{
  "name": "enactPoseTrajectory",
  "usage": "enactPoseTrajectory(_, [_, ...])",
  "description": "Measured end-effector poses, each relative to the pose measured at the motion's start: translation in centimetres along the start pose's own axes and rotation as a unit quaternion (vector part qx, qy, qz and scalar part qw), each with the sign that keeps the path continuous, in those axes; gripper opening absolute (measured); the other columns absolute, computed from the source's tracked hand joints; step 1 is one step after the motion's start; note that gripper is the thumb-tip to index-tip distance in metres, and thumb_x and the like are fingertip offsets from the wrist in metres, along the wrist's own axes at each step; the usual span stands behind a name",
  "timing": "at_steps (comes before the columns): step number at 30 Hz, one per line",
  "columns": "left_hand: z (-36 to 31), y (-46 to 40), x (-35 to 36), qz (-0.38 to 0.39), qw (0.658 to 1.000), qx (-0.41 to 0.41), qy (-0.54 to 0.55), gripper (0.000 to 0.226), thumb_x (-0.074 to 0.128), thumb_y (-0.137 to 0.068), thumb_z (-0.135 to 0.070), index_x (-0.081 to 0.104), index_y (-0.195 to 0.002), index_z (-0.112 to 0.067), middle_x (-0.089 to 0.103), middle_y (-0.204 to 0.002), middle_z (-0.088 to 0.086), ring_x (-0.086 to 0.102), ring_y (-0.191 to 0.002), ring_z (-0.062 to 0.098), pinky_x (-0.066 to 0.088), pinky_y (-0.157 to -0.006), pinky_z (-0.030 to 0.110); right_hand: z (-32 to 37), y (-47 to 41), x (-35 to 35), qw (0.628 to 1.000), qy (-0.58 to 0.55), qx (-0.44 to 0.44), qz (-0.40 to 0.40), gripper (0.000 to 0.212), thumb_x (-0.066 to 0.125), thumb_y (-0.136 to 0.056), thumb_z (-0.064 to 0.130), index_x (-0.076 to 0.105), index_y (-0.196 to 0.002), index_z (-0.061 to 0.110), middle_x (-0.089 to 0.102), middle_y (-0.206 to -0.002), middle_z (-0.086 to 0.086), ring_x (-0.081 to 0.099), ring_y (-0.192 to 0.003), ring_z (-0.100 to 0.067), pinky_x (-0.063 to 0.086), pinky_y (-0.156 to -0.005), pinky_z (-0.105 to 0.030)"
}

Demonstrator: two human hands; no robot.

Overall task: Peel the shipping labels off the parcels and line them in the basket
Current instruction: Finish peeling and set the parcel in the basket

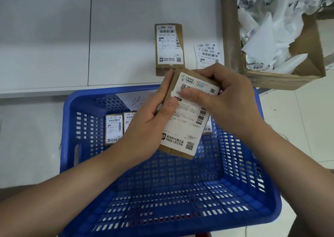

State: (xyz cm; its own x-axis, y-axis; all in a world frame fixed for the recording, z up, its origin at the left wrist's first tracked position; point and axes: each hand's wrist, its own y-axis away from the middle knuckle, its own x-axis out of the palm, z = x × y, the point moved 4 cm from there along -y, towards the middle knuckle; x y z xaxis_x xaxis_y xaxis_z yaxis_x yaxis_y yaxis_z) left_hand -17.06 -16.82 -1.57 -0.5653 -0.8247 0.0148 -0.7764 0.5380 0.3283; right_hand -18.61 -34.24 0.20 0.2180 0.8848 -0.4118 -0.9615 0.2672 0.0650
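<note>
Both hands (150, 121) (224, 99) hold one parcel (182, 117) (thumbs on label) above basket (72, 110).

Four brown parcels show in all: one held parcel (182, 117) above the basket, one parcel on the table (169, 49), and two parcels standing in the basket, the left one (113, 129) and the one beside it (128, 121), which is partly hidden. There is one blue basket (86, 99) and one cardboard box (233, 43) holding white paper scraps too jumbled to count. One small pile of loose labels (207, 55) lies on the table, at least two sheets.
</note>
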Motion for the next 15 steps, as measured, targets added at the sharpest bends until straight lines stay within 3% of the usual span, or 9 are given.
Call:
enactPoseTrajectory(5, [0.08,0.01,0.02,0.006,1.000,0.001,-0.006,0.056,0.044,-0.095,-0.049,0.025,-0.146,-0.063,0.064,-0.129,-0.002,0.073,-0.094,0.004,0.058,-0.065,0.019,-0.13,-0.17,-0.31,1.000,-0.005,-0.004,-0.029,0.009,0.073,-0.093,0.031,0.074,-0.093,0.022,0.075,-0.080,0.008,0.069,-0.069,-0.005,0.055,-0.057,-0.027])
enactPoseTrajectory(10, [0.13,0.00,0.23,0.010,1.000,-0.001,0.013,0.052,0.047,-0.096,-0.044,0.028,-0.139,-0.067,0.067,-0.126,-0.010,0.074,-0.096,0.006,0.060,-0.066,0.021,-0.14,-0.19,-0.17,0.999,0.024,-0.001,-0.035,0.016,0.065,-0.099,0.029,0.071,-0.087,0.022,0.068,-0.069,0.008,0.059,-0.061,0.000,0.042,-0.053,-0.013])
enactPoseTrajectory(15, [0.45,-0.13,0.13,0.024,0.999,-0.034,0.035,0.056,0.044,-0.109,-0.027,0.025,-0.135,-0.074,0.065,-0.131,-0.013,0.073,-0.105,0.006,0.061,-0.072,0.024,-0.19,-0.25,0.13,0.999,0.006,0.027,0.024,0.022,0.068,-0.090,0.045,0.069,-0.101,0.026,0.070,-0.080,0.015,0.066,-0.073,0.001,0.049,-0.059,-0.015])
